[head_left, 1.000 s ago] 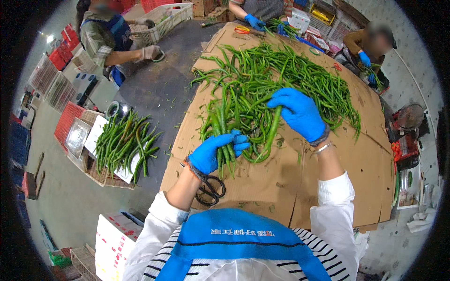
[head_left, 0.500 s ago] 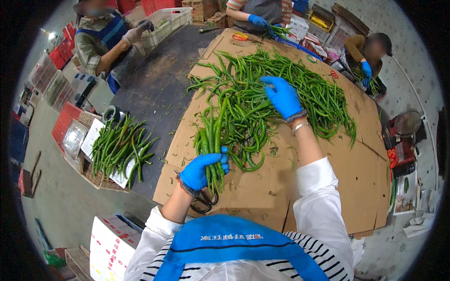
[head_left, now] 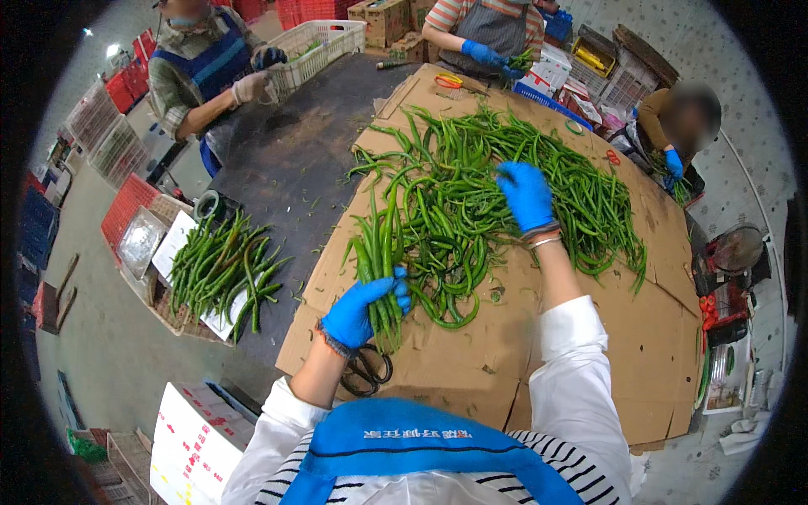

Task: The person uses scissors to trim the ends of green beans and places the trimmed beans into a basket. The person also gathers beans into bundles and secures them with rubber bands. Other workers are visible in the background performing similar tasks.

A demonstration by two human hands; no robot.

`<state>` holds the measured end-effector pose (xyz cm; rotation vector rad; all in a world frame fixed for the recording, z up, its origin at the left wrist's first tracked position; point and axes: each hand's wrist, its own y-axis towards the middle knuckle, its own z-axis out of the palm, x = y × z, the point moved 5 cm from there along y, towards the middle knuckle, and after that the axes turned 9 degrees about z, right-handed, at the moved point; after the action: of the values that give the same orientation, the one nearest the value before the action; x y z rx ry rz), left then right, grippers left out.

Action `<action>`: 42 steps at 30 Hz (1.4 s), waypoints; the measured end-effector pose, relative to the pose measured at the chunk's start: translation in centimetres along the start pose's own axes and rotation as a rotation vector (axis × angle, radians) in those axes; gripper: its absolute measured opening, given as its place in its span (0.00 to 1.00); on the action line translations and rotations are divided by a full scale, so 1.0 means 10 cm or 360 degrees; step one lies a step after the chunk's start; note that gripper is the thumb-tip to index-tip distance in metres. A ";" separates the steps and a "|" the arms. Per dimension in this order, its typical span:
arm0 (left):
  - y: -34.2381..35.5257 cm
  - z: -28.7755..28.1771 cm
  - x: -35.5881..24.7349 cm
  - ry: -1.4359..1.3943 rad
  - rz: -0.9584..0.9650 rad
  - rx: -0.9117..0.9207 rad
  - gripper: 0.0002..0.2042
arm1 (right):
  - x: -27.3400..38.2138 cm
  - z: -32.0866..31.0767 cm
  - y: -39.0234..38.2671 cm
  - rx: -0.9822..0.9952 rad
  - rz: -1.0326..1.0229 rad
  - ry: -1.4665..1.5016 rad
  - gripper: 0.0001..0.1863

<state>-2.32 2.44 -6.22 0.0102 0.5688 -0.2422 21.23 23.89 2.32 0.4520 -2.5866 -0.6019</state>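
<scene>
My left hand (head_left: 366, 307), in a blue glove, grips an upright bunch of long green chilli peppers (head_left: 377, 248) near the cardboard's left edge. My right hand (head_left: 526, 198), also blue-gloved, lies over the large loose pile of peppers (head_left: 589, 210) with fingers apart and bent, their tips partly hidden among the peppers; nothing is visibly held. Black-handled scissors (head_left: 370, 374) lie on the cardboard (head_left: 623, 337) just below my left hand, partly hidden by it.
A second heap of peppers (head_left: 215, 269) rests on a white board and basket at left, beside the dark tabletop (head_left: 295, 126). Three co-workers (head_left: 194, 76), (head_left: 480, 34), (head_left: 673, 126) stand around the far sides. A white crate (head_left: 311, 63) and orange-handled scissors (head_left: 448, 81) are at the back.
My right hand has let go of a long pepper and moved forward onto the pile. My left hand has drawn down toward me with its bunch.
</scene>
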 end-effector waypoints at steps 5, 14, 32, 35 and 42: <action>0.18 0.21 0.03 0.0208 0.0104 0.0099 0.20 | 0.94 -0.70 -0.25 0.0738 0.0555 0.1344 0.18; 0.22 0.30 0.18 0.0239 0.0051 0.0222 0.22 | 1.49 -0.09 -0.91 0.0991 0.0697 0.1204 0.18; 0.24 0.15 0.24 0.0219 -0.0029 -0.0124 0.20 | -2.20 -0.11 -1.74 -0.0341 0.1440 -0.0292 0.16; 0.28 0.20 0.35 0.0184 -0.0109 -0.0054 0.21 | -2.34 -0.02 -1.83 0.0032 0.1437 -0.0220 0.18; 0.24 0.26 0.40 0.0226 -0.0195 0.0090 0.25 | -1.64 -0.28 -1.60 0.0376 0.1371 0.0909 0.10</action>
<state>2.91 3.67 -6.29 0.0475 0.7045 -0.3789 39.87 15.99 -8.78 -0.3821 -2.0138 0.1282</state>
